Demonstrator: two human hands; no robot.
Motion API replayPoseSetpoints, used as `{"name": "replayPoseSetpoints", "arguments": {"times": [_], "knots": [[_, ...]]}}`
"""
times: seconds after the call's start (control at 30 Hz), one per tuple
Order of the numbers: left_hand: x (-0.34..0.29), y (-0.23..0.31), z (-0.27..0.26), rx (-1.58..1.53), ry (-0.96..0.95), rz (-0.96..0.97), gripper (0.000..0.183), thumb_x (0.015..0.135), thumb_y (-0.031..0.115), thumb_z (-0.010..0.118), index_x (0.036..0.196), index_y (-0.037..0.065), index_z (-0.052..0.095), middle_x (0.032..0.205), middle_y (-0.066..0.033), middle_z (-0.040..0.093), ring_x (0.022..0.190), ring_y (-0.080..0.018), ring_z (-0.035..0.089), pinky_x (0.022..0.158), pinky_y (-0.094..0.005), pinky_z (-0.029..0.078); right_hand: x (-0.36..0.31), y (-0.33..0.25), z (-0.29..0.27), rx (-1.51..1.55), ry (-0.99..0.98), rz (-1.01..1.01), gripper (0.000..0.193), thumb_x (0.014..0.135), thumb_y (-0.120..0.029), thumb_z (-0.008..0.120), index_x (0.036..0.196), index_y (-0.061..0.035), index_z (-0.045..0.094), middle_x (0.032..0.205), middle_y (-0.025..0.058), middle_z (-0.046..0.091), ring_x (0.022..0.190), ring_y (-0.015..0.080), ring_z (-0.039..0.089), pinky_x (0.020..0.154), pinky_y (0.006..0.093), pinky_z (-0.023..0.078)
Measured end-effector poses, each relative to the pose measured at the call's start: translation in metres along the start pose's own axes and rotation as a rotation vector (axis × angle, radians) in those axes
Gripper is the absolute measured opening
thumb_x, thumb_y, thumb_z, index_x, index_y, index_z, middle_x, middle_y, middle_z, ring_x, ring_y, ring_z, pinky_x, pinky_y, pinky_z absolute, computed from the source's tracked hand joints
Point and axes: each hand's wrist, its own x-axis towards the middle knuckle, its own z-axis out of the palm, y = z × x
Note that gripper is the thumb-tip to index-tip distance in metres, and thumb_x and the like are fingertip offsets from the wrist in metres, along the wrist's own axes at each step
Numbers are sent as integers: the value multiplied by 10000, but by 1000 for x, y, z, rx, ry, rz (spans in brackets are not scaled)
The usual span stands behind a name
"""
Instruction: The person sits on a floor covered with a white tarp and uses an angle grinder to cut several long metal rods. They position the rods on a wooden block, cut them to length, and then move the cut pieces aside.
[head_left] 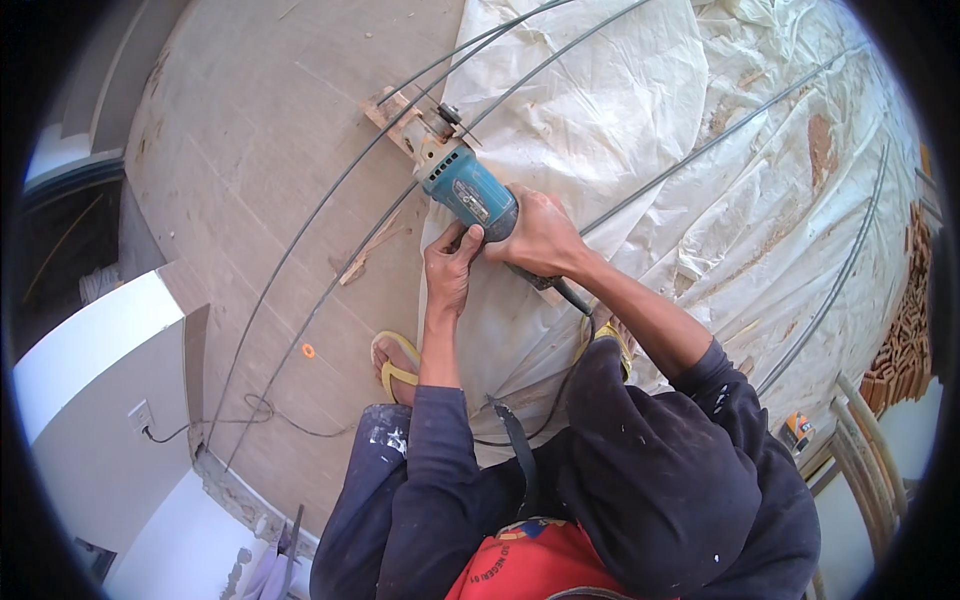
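Observation:
Both my hands hold a teal angle grinder [468,188] with a grey metal head, aimed away from me. My right hand [538,232] wraps round the dark rear end of its body. Beside it my left hand [448,270] grips the near end of the body, thumb on the housing. The grinder's head lies over a small wooden board [378,112] and close to long thin steel rods [322,207], which run across the floor. The disc shows nearly edge-on; whether it touches a rod I cannot tell. A black cord [572,296] trails from the grinder's rear.
A wrinkled white plastic sheet [640,100] covers the floor at the right, with more steel rods [720,152] on it. Wood scraps [370,246] and an orange ring [308,351] lie at left. A cord runs from a wall socket [140,414]. Bricks [903,325] are stacked far right.

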Motion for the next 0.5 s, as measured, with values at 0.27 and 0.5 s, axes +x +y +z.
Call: {"name": "replayPoseSetpoints", "arguments": {"times": [0.27, 0.5], "knots": [[-5, 6, 5, 22, 17, 3, 466, 890, 320, 720, 1153, -53, 628, 816, 35, 549, 664, -45, 406, 558, -213, 301, -1, 3, 1, 18, 14, -23, 626, 573, -311, 746, 996, 126, 598, 851, 300, 660, 845, 418, 662, 805, 427, 515], [-6, 7, 7, -5, 42, -2, 488, 892, 320, 717, 1175, -65, 618, 809, 35, 544, 658, -49, 398, 556, -214, 292, 0, -1, -1, -2, -15, 4, 634, 570, -314, 750, 1005, 123, 599, 861, 302, 660, 857, 417, 662, 808, 430, 514]]}}
